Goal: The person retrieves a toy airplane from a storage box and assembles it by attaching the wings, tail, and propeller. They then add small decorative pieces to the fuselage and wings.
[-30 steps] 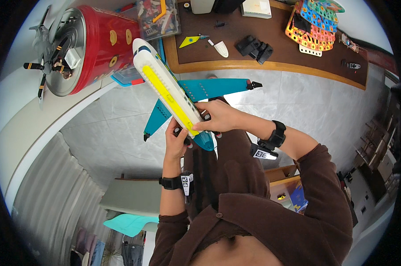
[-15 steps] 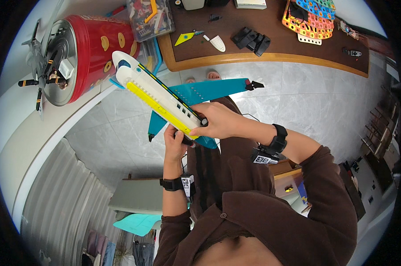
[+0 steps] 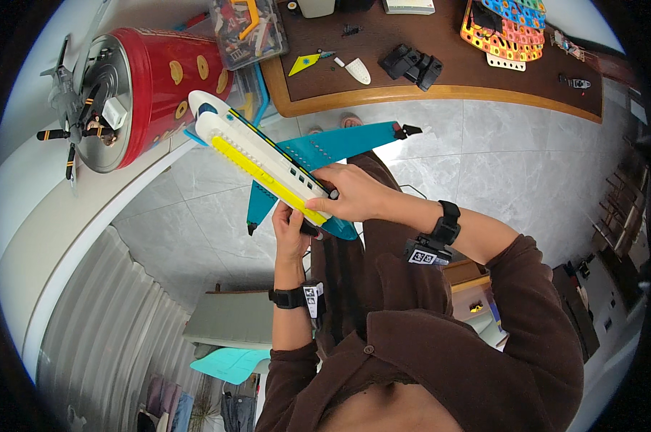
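Toy-brick airplane (image 3: 257, 153) on person's side of desk (image 3: 448, 50). Left hand (image 3: 291, 229), right hand (image 3: 350, 193) both grip its rear. Nose (image 3: 201, 103) unsupported: tilting could cause drop; hard pinch might unclip teal tail (image 3: 342, 229).

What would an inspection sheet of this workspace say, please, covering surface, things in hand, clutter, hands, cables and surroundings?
Surface: brown table with a wooden edge.
Things in hand: white plane with teal wings and yellow stripe, nose pointing forward and left.
Clutter: yellow piece, white piece, black part and colourful board on the table; grey aircraft by the red tin; brick box nearby.
Hands: left hand and right hand both grip the plane near its tail.
Cables: thin dark line over the floor; cannot tell whether it is a cable.
Surroundings: grey floor tiles; curtain on the left.
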`<state>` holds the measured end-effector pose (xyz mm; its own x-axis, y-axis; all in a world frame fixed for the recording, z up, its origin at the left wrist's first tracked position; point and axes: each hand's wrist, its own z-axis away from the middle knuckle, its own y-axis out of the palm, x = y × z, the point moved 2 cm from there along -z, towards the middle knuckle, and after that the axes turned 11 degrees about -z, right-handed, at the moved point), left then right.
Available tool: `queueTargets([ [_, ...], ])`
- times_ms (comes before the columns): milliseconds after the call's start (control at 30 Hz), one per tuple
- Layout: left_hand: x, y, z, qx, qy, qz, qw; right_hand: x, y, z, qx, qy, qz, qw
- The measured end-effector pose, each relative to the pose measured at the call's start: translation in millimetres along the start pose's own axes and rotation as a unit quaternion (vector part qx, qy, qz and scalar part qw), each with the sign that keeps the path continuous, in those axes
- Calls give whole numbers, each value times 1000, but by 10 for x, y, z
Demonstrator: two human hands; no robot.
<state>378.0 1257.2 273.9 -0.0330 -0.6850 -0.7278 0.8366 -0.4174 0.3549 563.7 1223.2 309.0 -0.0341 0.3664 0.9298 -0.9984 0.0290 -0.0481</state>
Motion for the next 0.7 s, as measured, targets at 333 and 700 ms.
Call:
queueTargets([
  [333,17,-31,-41,-17,14,-8,1000,28,92,-85,-31,18,4,999],
  [700,105,-193,26,-88,8,-95,992,380,-63,-86,-77,-17,125,989],
])
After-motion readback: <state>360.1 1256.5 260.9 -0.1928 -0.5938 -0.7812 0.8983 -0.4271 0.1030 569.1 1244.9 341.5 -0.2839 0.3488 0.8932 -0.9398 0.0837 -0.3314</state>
